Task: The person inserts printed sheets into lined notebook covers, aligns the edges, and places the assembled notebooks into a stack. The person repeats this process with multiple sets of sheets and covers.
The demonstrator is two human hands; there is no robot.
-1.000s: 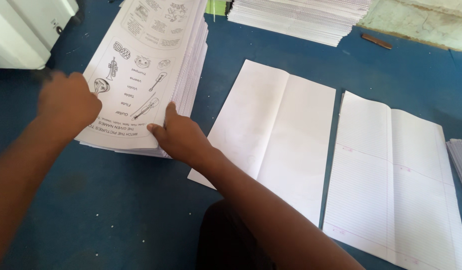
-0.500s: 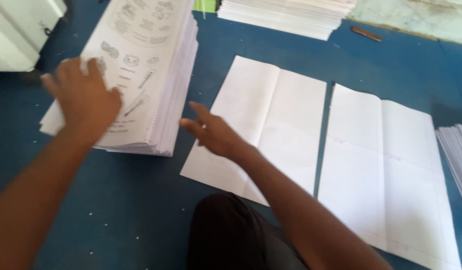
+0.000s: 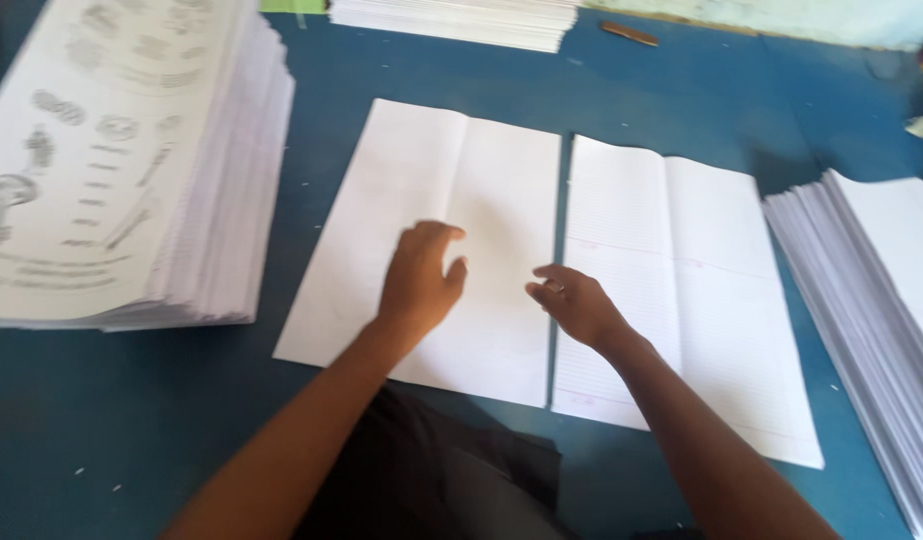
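Observation:
Two unfolded paper sheets lie side by side on the blue surface (image 3: 632,80). My left hand (image 3: 419,282) hovers over or rests on the blank white sheet (image 3: 422,160), fingers loosely spread, holding nothing. My right hand (image 3: 574,303) is at the inner edge of the lined sheet (image 3: 702,250), fingers curled, close to the seam between the two sheets. Whether it pinches the paper edge is unclear.
A tall stack of printed picture sheets (image 3: 112,150) stands at the left. Another thick paper stack (image 3: 872,290) sits at the right edge, and a third stack (image 3: 462,20) at the top. A small brown stick (image 3: 629,34) lies at the back.
Both hands left the printed stack at the left and moved right, onto the two open sheets. The view shifted right with them.

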